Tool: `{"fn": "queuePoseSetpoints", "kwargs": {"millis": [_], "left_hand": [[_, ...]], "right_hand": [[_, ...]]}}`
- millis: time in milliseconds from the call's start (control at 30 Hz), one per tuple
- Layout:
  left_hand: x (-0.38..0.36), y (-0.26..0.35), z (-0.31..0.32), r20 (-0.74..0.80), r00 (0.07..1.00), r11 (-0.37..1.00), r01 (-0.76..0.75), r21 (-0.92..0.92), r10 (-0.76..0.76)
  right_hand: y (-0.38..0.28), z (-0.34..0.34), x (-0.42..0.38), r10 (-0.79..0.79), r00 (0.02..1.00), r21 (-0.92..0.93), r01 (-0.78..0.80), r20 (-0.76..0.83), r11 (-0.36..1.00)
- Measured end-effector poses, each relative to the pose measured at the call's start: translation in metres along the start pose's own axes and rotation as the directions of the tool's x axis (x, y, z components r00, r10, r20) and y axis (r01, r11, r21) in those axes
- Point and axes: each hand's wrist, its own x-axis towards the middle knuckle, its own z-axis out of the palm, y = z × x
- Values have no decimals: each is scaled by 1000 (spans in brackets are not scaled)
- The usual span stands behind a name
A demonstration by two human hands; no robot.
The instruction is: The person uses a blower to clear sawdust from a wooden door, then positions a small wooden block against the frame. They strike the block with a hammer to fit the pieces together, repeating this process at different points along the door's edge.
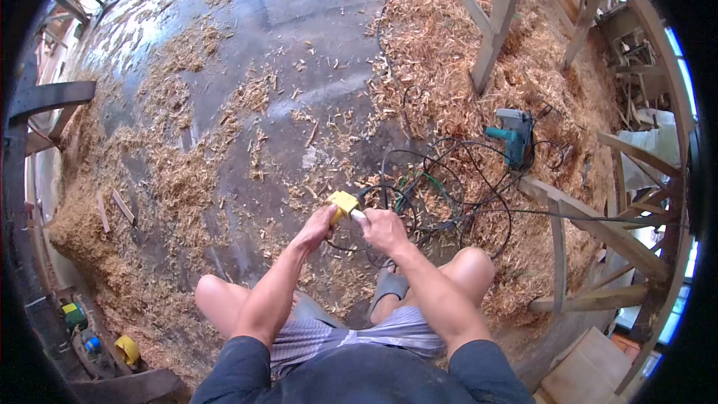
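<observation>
My left hand [318, 226] is closed around the side of a yellow extension socket [344, 203], held up in front of my knees. At the socket's right side my right hand [383, 230] pinches a small white plug [359, 215], which touches or sits close against it. Whether its pins are inside cannot be seen. A black cable runs from the socket's upper right into a tangle of black cables [456, 151]. Farther right, a teal and grey power planer [515, 138] rests on the shavings with a cord by it.
Wood shavings [441, 52] cover much of the dark floor [314, 30], heaped thickest at the right. Timber frames [497, 22] stand at the upper right, with a wooden brace [598, 228] below. A yellow object [128, 349] lies at the lower left. My feet are under my hands.
</observation>
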Motion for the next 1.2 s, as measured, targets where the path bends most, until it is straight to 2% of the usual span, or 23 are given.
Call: {"fn": "queuePoseSetpoints", "kwargs": {"millis": [167, 233, 300, 367, 467, 500, 533, 567, 600, 633, 667, 700, 733, 767, 833, 867, 933, 1000, 1033, 1067, 1100, 1167, 1200], "left_hand": [[20, -15, 3, 42, 998, 998, 53, -16, -52], [40, -15, 2, -20, 999, 992, 37, 116, -35], [82, -25, -16, 148, 989, 982, -36, 185, 8], [124, -46, -31, 93, 977, 910, -211, 357, 190], [76, -20, -14, 15, 906, 599, -293, 745, 424], [1, 50, 28, -57, 982, 606, -64, 793, 179], [18, 2, 5, 0, 896, 437, -216, 873, 444], [-61, 59, 32, 76, 978, 585, -177, 791, 193], [-88, 56, 27, 246, 938, 455, -335, 825, 244], [-115, 48, 20, 275, 957, 491, -283, 824, 90], [-168, 77, 34, 307, 950, 313, -274, 909, -60], [-214, 88, 39, 378, 925, 177, -365, 914, -41], [-252, 103, 39, 437, 888, 294, -384, 875, -141], [-298, 132, 57, 442, 877, 211, -403, 891, -188], [-370, 173, 72, 331, 891, 286, -245, 926, -309], [-398, 190, 82, 225, 920, 223, -158, 962, -319], [-437, 224, 101, 292, 935, 254, -238, 938, -203], [-464, 268, 150, 283, 950, 303, -233, 924, -134], [-458, 278, 172, 273, 956, 284, -233, 930, -111], [-456, 289, 191, 259, 960, 257, -226, 939, -102], [-448, 306, 222, 277, 956, 228, -251, 941, -92], [-413, 344, 299, 324, 943, 164, -308, 937, -77], [-391, 359, 338, 346, 937, 150, -337, 929, -38]], "right_hand": [[10, 19, 10, 21, 993, 21, -19, -115, 1000], [27, 29, 28, 228, 967, -11, -228, 112, 974], [18, 8, 32, 202, 967, -164, -176, 158, 971], [-3, -18, 20, 131, 979, 33, -127, -157, 991], [-39, -117, -29, 19, 962, 278, 59, -271, 959], [-60, -172, -54, 2, 937, 303, 111, -349, 946], [-76, -229, -77, 36, 924, 334, 102, -381, 937], [-87, -284, -106, 72, 911, 371, 93, -407, 924], [-85, -336, -134, 72, 869, 349, 120, -489, 929], [-109, -403, -162, 147, 741, 323, 99, -655, 941], [-111, -465, -184, 64, 547, 128, 79, -835, 989], [-142, -536, -208, 232, 368, 234, -41, -900, 971], [-130, -596, -237, 293, 277, 278, -94, -915, 956], [-134, -660, -258, 158, 115, 106, -366, -981, 925], [-113, -770, -293, 35, -35, 48, -529, -999, 847], [-85, -814, -306, -8, -93, 52, -628, -996, 776], [-11, -872, -311, 285, -248, 374, -708, -926, 599], [27, -915, -311, 758, -52, 572, -690, -651, 444], [52, -923, -311, 856, 146, 711, -497, -496, 497], [182, -903, -279, 841, 29, 790, -329, -540, 518], [127, -920, -286, 892, 64, 844, -298, -448, 445], [124, -928, -287, 858, 23, 814, -301, -513, 496], [91, -938, -305, 821, 135, 788, -231, -554, 570]]}}
